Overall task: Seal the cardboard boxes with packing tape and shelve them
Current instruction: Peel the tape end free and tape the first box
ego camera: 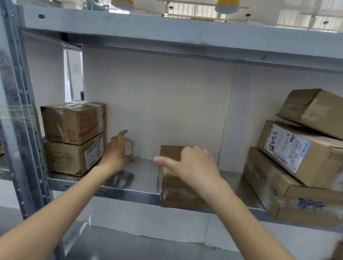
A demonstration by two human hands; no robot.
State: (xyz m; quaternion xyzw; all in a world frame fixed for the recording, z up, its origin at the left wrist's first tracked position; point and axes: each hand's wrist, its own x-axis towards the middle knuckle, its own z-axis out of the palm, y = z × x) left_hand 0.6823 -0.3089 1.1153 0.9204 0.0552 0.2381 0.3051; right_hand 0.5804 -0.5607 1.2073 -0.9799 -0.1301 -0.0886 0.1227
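A small brown cardboard box [178, 191] with clear tape on its front stands on the middle metal shelf [144, 176], its front overhanging the shelf's edge. My right hand [192, 164] lies on the box's top, fingers bent over it and thumb pointing left. My left hand [116, 152] is raised just above the shelf to the box's left and holds a clear roll of packing tape [131, 147], which is blurred. The two hands are apart.
Two stacked taped boxes [72, 138] stand at the shelf's left end. Several larger boxes [303, 170] are piled at its right end, the top one tilted. A steel upright [15, 101] stands on the left. White panels back the shelf, and a lower shelf [140, 253] lies below.
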